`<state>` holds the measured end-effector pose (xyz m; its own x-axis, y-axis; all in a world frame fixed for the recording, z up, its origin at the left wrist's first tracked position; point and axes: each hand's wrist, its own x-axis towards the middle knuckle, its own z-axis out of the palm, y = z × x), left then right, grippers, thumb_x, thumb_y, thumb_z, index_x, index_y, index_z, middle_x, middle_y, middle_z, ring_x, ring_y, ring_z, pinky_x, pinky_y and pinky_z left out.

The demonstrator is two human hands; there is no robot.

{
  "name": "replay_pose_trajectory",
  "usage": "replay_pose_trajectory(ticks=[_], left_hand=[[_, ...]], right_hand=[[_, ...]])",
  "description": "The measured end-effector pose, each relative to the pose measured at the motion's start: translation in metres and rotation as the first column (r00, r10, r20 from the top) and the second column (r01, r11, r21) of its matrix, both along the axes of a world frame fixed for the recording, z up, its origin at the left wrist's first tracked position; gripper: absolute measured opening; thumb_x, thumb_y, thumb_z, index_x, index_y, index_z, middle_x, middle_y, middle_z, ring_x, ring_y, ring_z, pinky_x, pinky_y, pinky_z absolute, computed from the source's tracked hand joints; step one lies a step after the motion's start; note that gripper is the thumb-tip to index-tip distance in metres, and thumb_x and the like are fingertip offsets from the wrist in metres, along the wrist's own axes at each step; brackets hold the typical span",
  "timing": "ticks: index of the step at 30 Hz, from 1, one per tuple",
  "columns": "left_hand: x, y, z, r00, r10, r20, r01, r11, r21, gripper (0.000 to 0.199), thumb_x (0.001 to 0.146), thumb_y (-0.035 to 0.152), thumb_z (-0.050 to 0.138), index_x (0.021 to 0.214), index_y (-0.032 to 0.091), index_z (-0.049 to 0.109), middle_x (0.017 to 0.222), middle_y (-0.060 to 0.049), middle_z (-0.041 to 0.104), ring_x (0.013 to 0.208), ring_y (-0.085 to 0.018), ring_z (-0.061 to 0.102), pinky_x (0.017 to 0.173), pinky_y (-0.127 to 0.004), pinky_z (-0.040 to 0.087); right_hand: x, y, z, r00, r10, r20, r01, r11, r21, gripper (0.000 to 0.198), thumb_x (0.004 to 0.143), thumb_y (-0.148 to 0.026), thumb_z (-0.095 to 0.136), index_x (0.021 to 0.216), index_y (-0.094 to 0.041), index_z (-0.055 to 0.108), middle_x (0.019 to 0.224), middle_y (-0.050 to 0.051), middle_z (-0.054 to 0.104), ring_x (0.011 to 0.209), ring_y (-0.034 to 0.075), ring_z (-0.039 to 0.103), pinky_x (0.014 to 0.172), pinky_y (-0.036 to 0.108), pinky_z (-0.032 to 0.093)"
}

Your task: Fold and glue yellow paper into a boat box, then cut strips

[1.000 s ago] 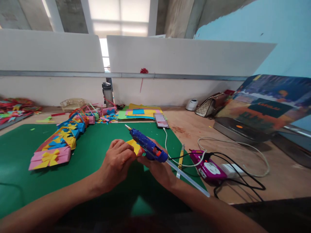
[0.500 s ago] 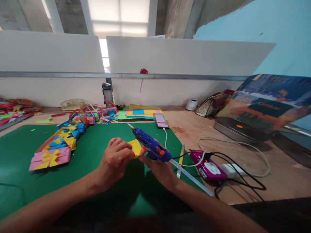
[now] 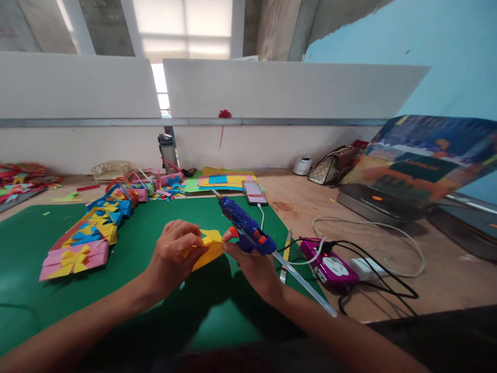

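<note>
Between my two hands is a piece of folded yellow paper (image 3: pixel 210 248), raised over the green cutting mat (image 3: pixel 147 233). My left hand (image 3: pixel 173 254) pinches its left side, fingers curled over the edge. At the paper's right edge, the fingertips of my right hand (image 3: pixel 256 269) touch it. That same hand has a blue hot glue gun (image 3: pixel 245 225) in its grip, nozzle pointing up and to the left, a clear glue stick (image 3: pixel 306 285) sticking out of its rear. My right fingers are partly hidden behind the gun.
Small paper baskets with bows (image 3: pixel 75 259) line the mat's left. A utility knife (image 3: pixel 286 256) and a purple power strip (image 3: pixel 330 267) with tangled cables lie right. Coloured sheets (image 3: pixel 229 178), a phone (image 3: pixel 256 194) and a bottle (image 3: pixel 167 153) are at the back.
More of the yellow paper now shows, turned and opened between my hands. My left hand has shifted slightly left, and the glue gun's nozzle has swung a little right. The view has turned slightly.
</note>
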<state>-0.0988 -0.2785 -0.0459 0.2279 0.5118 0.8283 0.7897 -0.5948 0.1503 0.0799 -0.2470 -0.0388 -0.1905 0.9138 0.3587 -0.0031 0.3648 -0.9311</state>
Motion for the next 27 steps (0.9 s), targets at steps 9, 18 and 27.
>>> replay_pose_trajectory(ticks=[9,18,27], left_hand=[[-0.003,0.002,0.001,0.998,-0.035,-0.056,0.036,0.999,0.020,0.015,0.085,0.018,0.055,0.071,0.019,0.056,0.078,-0.001,0.063,0.071,-0.013,0.057,0.080,-0.034,0.042],[0.000,0.000,0.001,0.998,-0.019,-0.057,0.020,1.000,0.008,0.019,0.087,0.020,0.052,0.068,0.020,0.057,0.076,0.000,0.064,0.069,-0.012,0.057,0.087,-0.037,0.041],[0.006,-0.002,-0.008,0.995,-0.057,-0.083,0.055,0.998,-0.022,0.019,0.086,0.015,0.053,0.068,0.019,0.055,0.073,0.001,0.065,0.070,-0.012,0.058,0.094,-0.039,0.036]], right_hand=[[0.005,-0.002,-0.001,0.994,-0.053,0.094,0.047,0.997,0.063,0.008,0.072,-0.029,0.062,0.077,-0.023,0.065,0.088,0.000,0.067,0.082,0.019,0.062,0.080,0.033,0.048],[0.003,-0.004,-0.005,0.997,0.077,-0.010,-0.076,0.996,0.045,0.031,0.069,-0.027,0.068,0.098,-0.024,0.061,0.085,0.000,0.066,0.079,0.017,0.062,0.069,0.029,0.052],[-0.002,-0.008,0.002,0.990,0.130,-0.058,-0.127,0.991,0.048,0.041,0.064,-0.019,0.069,0.102,-0.026,0.057,0.088,-0.002,0.064,0.074,0.015,0.062,0.067,0.027,0.052]])
